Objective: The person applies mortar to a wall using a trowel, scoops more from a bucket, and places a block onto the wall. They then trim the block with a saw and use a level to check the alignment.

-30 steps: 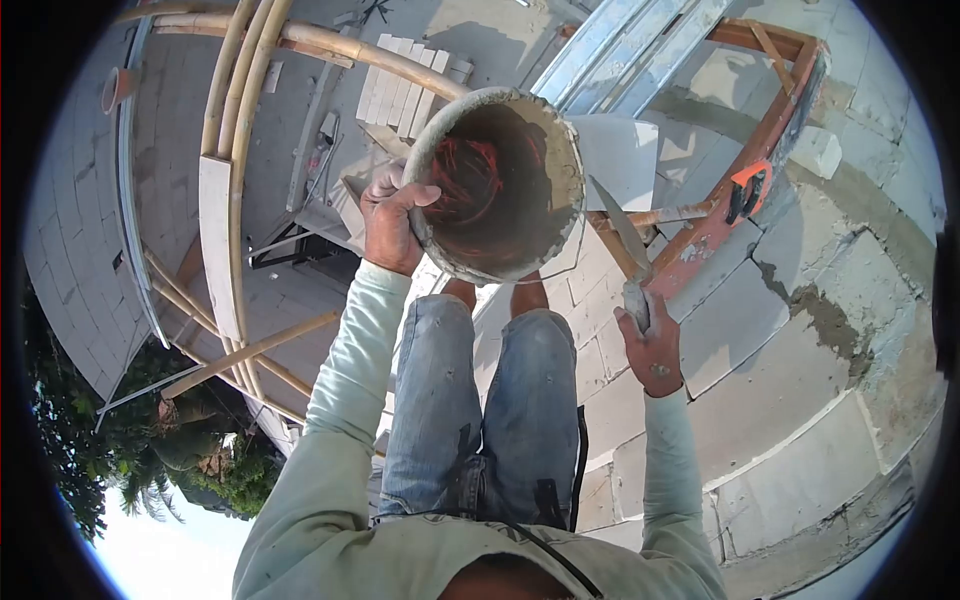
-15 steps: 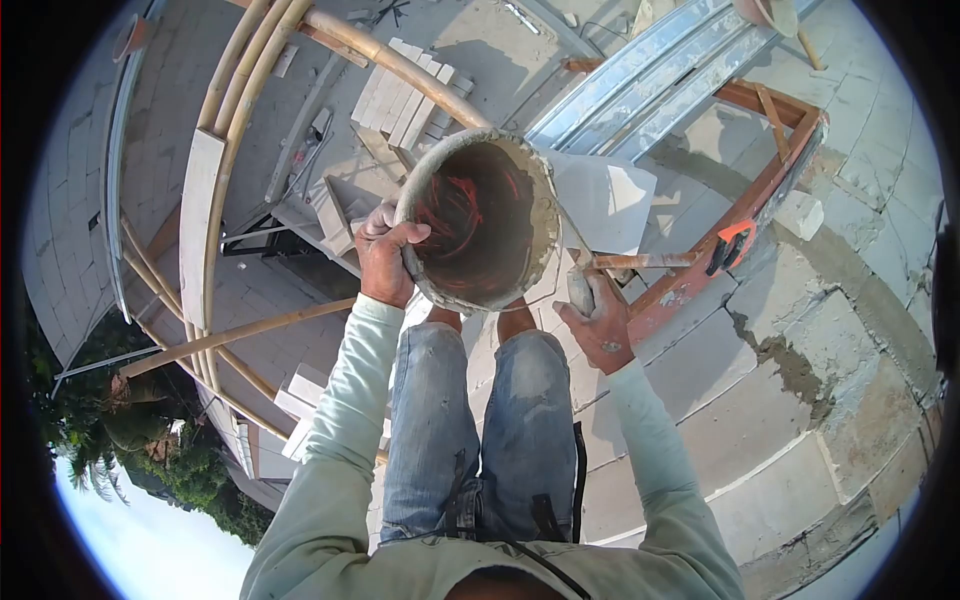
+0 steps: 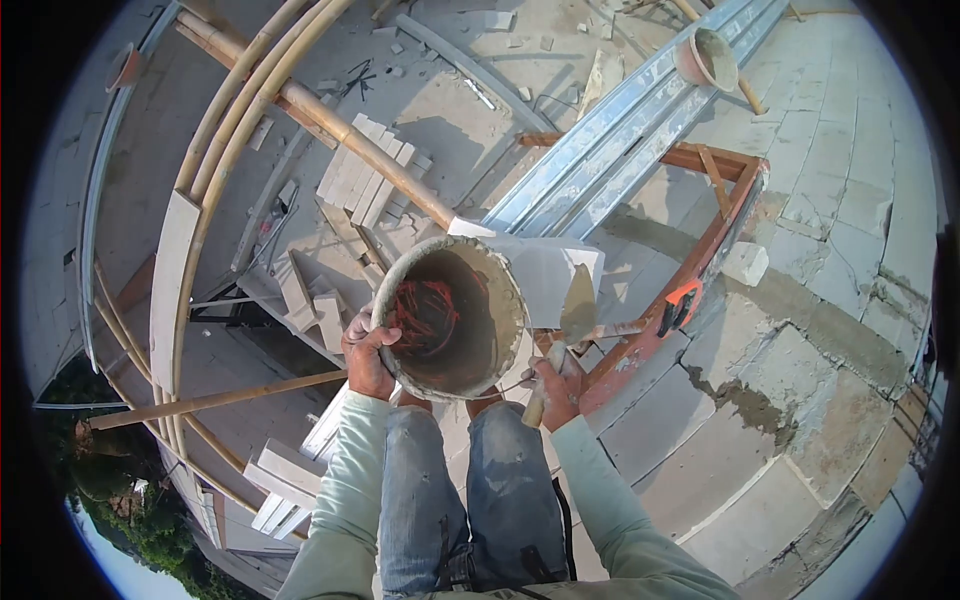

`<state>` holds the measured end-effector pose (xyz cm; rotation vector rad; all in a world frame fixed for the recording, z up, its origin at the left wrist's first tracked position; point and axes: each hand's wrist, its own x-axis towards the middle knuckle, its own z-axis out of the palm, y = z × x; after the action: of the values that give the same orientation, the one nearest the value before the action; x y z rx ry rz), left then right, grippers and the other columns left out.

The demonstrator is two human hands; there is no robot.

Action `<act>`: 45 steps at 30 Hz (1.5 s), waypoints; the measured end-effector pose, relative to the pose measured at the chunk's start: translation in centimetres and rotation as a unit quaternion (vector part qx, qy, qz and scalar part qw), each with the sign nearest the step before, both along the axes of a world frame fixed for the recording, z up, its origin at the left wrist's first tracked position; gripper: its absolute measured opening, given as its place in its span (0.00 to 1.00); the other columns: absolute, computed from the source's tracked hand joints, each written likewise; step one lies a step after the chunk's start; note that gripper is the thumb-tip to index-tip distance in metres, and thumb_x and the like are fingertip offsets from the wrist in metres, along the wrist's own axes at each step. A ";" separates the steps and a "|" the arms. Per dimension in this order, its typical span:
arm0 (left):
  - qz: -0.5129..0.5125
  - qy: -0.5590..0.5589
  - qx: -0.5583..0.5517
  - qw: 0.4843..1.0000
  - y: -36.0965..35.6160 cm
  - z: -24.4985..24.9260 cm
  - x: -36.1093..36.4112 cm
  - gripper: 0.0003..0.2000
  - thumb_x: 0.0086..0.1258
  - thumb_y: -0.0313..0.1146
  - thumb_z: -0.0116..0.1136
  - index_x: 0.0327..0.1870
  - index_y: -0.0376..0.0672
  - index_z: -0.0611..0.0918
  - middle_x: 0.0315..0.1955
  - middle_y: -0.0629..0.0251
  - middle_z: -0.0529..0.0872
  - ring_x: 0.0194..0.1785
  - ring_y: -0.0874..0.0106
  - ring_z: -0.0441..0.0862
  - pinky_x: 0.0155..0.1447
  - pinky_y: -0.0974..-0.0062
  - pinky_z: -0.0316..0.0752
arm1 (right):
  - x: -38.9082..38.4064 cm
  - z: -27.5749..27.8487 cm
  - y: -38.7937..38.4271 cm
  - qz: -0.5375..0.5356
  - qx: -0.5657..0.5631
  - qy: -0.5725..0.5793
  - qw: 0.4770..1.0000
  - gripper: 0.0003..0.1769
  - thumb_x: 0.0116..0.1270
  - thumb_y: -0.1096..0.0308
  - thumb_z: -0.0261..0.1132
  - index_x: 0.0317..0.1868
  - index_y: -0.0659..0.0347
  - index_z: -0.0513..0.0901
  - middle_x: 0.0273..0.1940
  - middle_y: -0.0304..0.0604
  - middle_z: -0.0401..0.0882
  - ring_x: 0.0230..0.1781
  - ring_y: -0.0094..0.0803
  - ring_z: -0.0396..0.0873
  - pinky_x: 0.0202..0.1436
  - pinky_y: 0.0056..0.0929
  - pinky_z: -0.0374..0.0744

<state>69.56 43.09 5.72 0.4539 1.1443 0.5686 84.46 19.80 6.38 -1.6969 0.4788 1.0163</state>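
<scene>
A mortar bucket (image 3: pixel 488 330) with a cement-crusted rim hangs in front of my knees, its mouth facing me. Red scrape marks show on its dark bottom, and grey residue coats the inner wall. My left hand (image 3: pixel 368 355) grips the rim on the left side, thumb over the edge. Just right of the bucket, my right hand (image 3: pixel 557 390) is closed around the handle of a trowel (image 3: pixel 578 300). The trowel's mortar-smeared blade points away from me, and the handle's end sticks out below my fist.
Curved bamboo poles (image 3: pixel 215 140) run along the left. Metal planks (image 3: pixel 620 115) cross the upper right, bearing another bucket (image 3: pixel 707 62). A saw with an orange-and-black handle (image 3: pixel 680 305) lies by a reddish wooden frame (image 3: pixel 700 255). Light blocks (image 3: pixel 370 165) are stacked ahead; block walling (image 3: pixel 720 480) is at right.
The bucket sits lower and further left in view, as the camera has tilted. My right hand has turned the trowel, so its blade now shows broadside instead of edge-on beside the bucket.
</scene>
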 end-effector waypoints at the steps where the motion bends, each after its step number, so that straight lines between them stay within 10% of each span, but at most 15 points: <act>1: 0.004 -0.015 -0.001 1.000 -0.2 -0.4 0.0 0.09 0.43 0.13 0.55 0.20 0.40 0.73 0.43 0.63 0.81 0.45 0.70 0.78 0.56 0.74 0.71 | 0.2 0.0 -0.2 0.012 0.013 -0.008 1.000 0.11 0.62 0.66 0.63 0.40 0.62 0.74 0.32 0.41 0.77 0.29 0.28 0.80 0.35 0.29 0.83; 7: 0.010 -0.051 -0.002 0.999 -0.6 -3.1 -1.5 0.10 0.42 0.12 0.53 0.18 0.40 0.71 0.44 0.60 0.81 0.48 0.68 0.78 0.58 0.72 0.71 | 2.0 2.9 1.7 -0.147 0.096 0.090 0.980 0.08 0.64 0.67 0.65 0.39 0.60 0.76 0.29 0.38 0.76 0.28 0.28 0.77 0.37 0.32 0.80; 20: -0.143 0.065 0.010 0.988 -5.1 -5.2 -4.0 0.04 0.50 0.19 0.59 0.28 0.37 0.79 0.36 0.65 0.84 0.40 0.73 0.79 0.49 0.76 0.72 | 2.6 11.7 8.4 -0.144 0.183 0.113 0.966 0.06 0.67 0.71 0.61 0.42 0.62 0.74 0.33 0.38 0.74 0.29 0.27 0.76 0.39 0.38 0.85; 25: -0.147 0.116 0.060 0.981 -3.3 -2.0 -4.7 0.06 0.53 0.24 0.63 0.31 0.40 0.79 0.28 0.72 0.80 0.35 0.80 0.75 0.45 0.79 0.70 | 5.3 10.9 10.2 -0.072 0.191 0.048 0.978 0.06 0.67 0.70 0.62 0.41 0.59 0.73 0.32 0.37 0.74 0.29 0.27 0.77 0.40 0.40 0.86; 29: -0.127 0.153 0.048 0.979 -2.2 -1.6 -10.6 0.08 0.54 0.22 0.60 0.35 0.36 0.78 0.48 0.55 0.82 0.55 0.69 0.77 0.62 0.72 0.68 | 11.7 8.8 14.4 -0.019 0.199 0.011 0.980 0.05 0.66 0.70 0.61 0.39 0.61 0.75 0.32 0.38 0.74 0.31 0.28 0.77 0.42 0.41 0.85; 35: -0.103 0.208 0.066 0.971 -3.4 -1.6 -22.9 0.08 0.52 0.21 0.60 0.34 0.36 0.80 0.52 0.49 0.81 0.58 0.65 0.76 0.66 0.68 0.65 | 29.6 4.4 24.2 -0.007 0.175 -0.081 0.981 0.11 0.61 0.72 0.65 0.42 0.65 0.74 0.35 0.45 0.75 0.29 0.35 0.78 0.38 0.42 0.85; 38: -0.082 0.292 0.100 0.948 -4.6 1.4 -24.8 0.03 0.54 0.27 0.60 0.27 0.38 0.80 0.33 0.62 0.82 0.53 0.64 0.78 0.64 0.65 0.65 | 36.5 6.9 28.2 -0.023 0.196 -0.173 0.965 0.16 0.62 0.70 0.64 0.48 0.65 0.73 0.41 0.48 0.73 0.35 0.39 0.79 0.42 0.40 0.84; 43: -0.070 0.347 0.062 0.933 -8.1 1.1 -30.7 0.05 0.56 0.29 0.63 0.26 0.38 0.80 0.27 0.69 0.80 0.37 0.76 0.76 0.49 0.76 0.71 | 42.0 8.6 29.2 0.002 0.154 -0.344 0.926 0.19 0.63 0.70 0.64 0.49 0.72 0.70 0.43 0.52 0.74 0.42 0.41 0.81 0.44 0.39 0.84; 45: -0.074 0.349 0.033 0.933 -9.2 0.3 -32.4 0.04 0.54 0.27 0.62 0.26 0.38 0.80 0.30 0.65 0.82 0.47 0.69 0.77 0.57 0.70 0.68 | 39.7 7.3 27.8 0.040 0.157 -0.337 0.927 0.23 0.63 0.64 0.64 0.54 0.69 0.71 0.47 0.51 0.75 0.48 0.40 0.79 0.49 0.36 0.81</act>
<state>37.20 33.89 6.07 0.8337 1.7524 0.3111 124.15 47.57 13.65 -1.6524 -0.1967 0.4705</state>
